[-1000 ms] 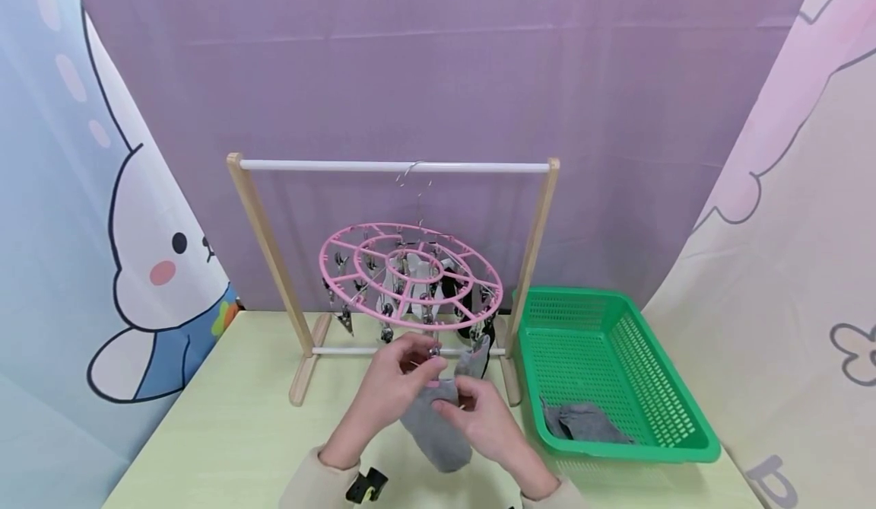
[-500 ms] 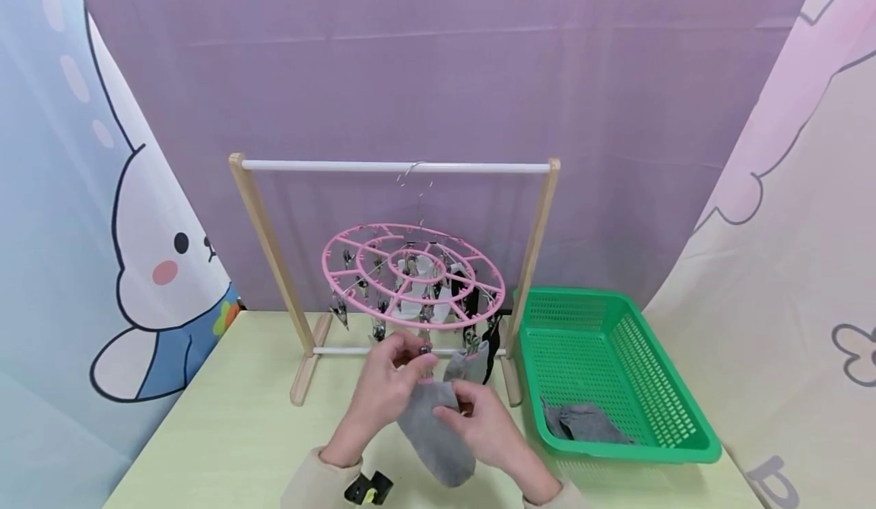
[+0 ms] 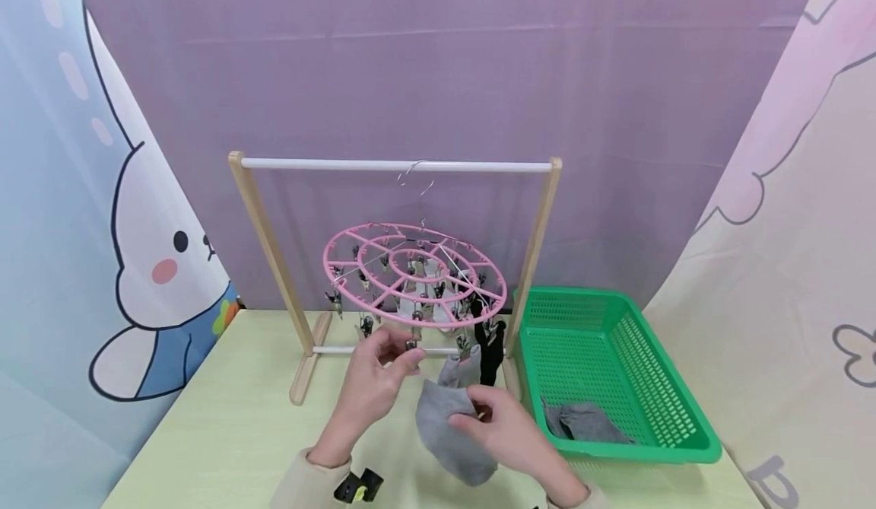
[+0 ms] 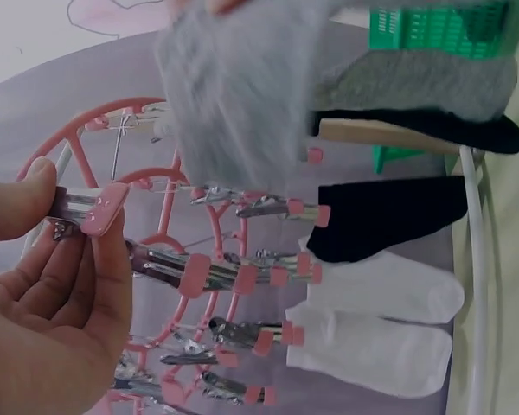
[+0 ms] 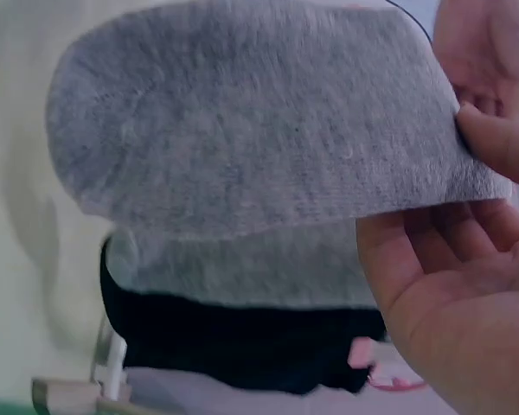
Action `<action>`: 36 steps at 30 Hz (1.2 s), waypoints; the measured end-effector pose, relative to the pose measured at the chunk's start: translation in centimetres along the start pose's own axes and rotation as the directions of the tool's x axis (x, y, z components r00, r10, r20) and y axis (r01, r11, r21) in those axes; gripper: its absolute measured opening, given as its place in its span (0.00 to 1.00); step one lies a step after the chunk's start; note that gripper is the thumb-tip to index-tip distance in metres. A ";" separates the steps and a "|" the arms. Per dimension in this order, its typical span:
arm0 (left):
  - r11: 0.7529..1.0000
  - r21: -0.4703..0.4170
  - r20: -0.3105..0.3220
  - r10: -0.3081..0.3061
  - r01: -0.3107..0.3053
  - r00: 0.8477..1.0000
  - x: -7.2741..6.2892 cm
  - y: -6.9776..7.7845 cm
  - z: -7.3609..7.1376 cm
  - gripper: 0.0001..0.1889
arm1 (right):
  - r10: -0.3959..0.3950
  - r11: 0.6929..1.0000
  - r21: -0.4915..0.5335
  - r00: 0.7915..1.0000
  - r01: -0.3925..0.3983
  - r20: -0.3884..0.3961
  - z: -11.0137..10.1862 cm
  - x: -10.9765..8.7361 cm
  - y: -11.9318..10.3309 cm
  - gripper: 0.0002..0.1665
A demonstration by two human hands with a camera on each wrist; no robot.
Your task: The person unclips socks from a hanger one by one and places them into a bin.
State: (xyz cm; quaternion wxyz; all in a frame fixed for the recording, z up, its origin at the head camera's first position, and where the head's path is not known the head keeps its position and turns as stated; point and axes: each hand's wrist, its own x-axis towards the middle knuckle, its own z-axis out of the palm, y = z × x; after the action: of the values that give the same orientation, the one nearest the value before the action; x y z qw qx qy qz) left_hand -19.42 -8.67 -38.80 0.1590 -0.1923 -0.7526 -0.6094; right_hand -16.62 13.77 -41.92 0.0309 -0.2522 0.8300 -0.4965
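Note:
My left hand (image 3: 375, 376) pinches a metal clip (image 4: 86, 207) with pink tips between thumb and fingers, at the front of the pink round hanger (image 3: 441, 326). The right hand (image 3: 503, 425) holds a grey sock (image 3: 448, 433) near its opening, thumb on one side and fingers on the other. A gap separates that sock from the clip in the head view. Behind it hangs another grey sock (image 3: 460, 370), beside a black sock (image 3: 491, 357). White socks (image 4: 372, 354) and a further black sock (image 4: 389, 216) hang deeper in the hanger, as the left wrist view shows.
A wooden stand (image 3: 267, 243) with a white top bar (image 3: 328, 164) carries the hanger. Several unused clips (image 3: 335, 301) dangle from its rings. At the right stands a green basket (image 3: 674, 387) with grey fabric (image 3: 595, 423) inside.
The held grey sock has moved right, away from the clip, with the right hand. My left hand has shifted left, still pinching the clip, and the hanger has turned a little.

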 end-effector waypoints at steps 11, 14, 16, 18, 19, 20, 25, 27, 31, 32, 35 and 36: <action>0.997 0.047 0.010 -0.062 0.062 0.998 -0.1 -0.2 -0.6 0.10 | -0.048 0.998 0.031 0.999 0.048 -0.001 -2.7 -1.3 -0.9 0.25; 0.996 0.024 0.015 -0.084 0.084 0.996 -0.2 -0.5 -0.8 0.12 | -0.062 0.998 0.030 0.998 0.062 -0.022 -3.5 -1.6 -1.3 0.25; 0.996 0.010 0.012 -0.086 0.086 0.996 -0.2 -0.7 -1.0 0.13 | -0.071 0.997 0.033 0.997 0.072 -0.036 -4.1 -1.7 -1.5 0.22; 0.997 0.012 0.008 -0.081 0.081 0.997 -0.1 -0.8 -1.2 0.13 | -0.070 0.997 0.029 0.996 0.072 -0.055 -4.7 -1.9 -1.7 0.17; 0.997 0.011 0.005 -0.076 0.076 0.997 -0.1 -0.9 -1.3 0.12 | -0.065 0.997 0.030 0.996 0.067 -0.066 -5.0 -2.0 -1.7 0.13; 0.997 0.010 0.002 -0.072 0.072 0.997 -0.1 -1.0 -1.4 0.12 | -0.061 0.998 0.025 0.995 0.063 -0.081 -5.3 -2.1 -1.8 0.09; 0.998 -0.004 -0.016 -0.069 0.069 0.998 0.0 -1.2 -1.7 0.12 | -0.006 1.000 0.018 0.987 0.009 -0.160 -6.8 -2.6 -1.8 0.08; 0.998 -0.004 -0.025 -0.070 0.070 0.997 0.0 -1.3 -1.8 0.12 | 0.020 1.000 0.021 0.979 -0.016 -0.201 -7.5 -2.7 -1.7 0.08; 0.997 -0.003 -0.047 -0.072 0.072 0.996 0.0 -1.4 -1.9 0.12 | 0.042 0.999 0.008 0.957 -0.041 -0.286 -8.7 -2.9 -1.6 0.07; 0.997 -0.002 -0.053 -0.076 0.076 0.996 0.1 -1.5 -2.0 0.12 | 0.037 0.999 0.001 0.952 -0.039 -0.305 -9.0 -3.0 -1.5 0.08; 0.997 -0.003 -0.071 -0.078 0.078 0.994 0.2 -1.6 -2.1 0.12 | 0.025 0.999 -0.027 0.935 -0.037 -0.354 -9.8 -3.1 -1.4 0.12; 0.997 -0.002 -0.076 -0.077 0.077 0.994 0.2 -1.6 -2.1 0.11 | 0.023 0.999 -0.034 0.929 -0.038 -0.369 -10.1 -3.2 -1.2 0.11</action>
State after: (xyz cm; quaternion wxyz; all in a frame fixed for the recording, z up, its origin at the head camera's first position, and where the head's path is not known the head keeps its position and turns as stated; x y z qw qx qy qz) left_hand -20.34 -11.02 -39.63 0.1639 -0.1399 -0.7533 -0.6214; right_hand -16.44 22.89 -36.39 -0.1228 -0.1420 0.8349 -0.5174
